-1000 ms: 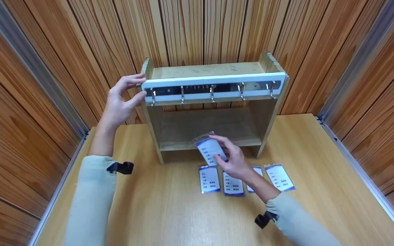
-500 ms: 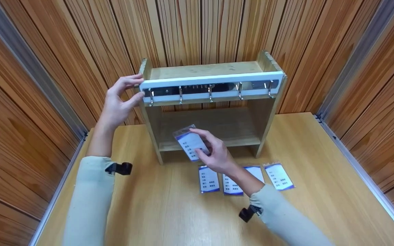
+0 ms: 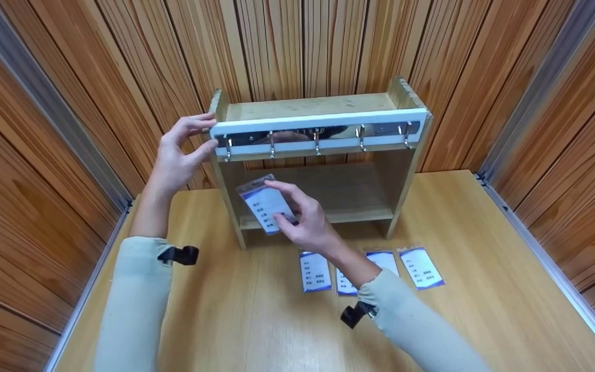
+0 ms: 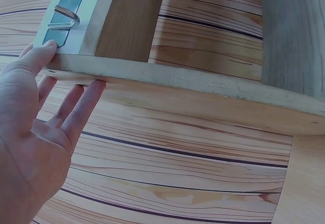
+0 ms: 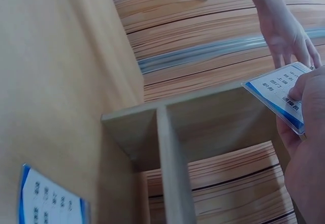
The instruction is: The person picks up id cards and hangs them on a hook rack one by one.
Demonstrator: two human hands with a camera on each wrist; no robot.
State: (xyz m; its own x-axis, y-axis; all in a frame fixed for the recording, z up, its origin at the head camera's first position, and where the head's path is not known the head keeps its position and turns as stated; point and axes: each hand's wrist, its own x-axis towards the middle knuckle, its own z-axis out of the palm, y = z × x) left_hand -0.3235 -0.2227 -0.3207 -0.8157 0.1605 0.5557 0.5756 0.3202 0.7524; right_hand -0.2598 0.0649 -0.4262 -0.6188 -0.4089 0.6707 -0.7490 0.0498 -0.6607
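My right hand (image 3: pixel 305 219) pinches a plastic-sleeved badge card (image 3: pixel 264 204) between thumb and fingers. The card is tilted, with its clear slotted end up, in front of the lower left part of the wooden shelf (image 3: pixel 308 106). Across the shelf's top front runs a white hook rail (image 3: pixel 287 123) with several metal hooks. My left hand (image 3: pixel 173 155) holds the rail's left end: in the left wrist view the thumb lies on the rail's front and the fingers touch the outside of the side panel (image 4: pixel 177 82). In the right wrist view, the held badge card (image 5: pixel 274 92) shows printed text.
Several more badge cards (image 3: pixel 315 273) lie in a row on the wooden table (image 3: pixel 277 330) before the shelf. My right forearm partly covers the middle ones. Wood-patterned walls (image 3: pixel 550 129) with metal edge strips stand behind and at both sides.
My right hand has carried the badge card left and a little up, from above the card row to before the shelf's left part. The left hand keeps its hold on the rail's end.
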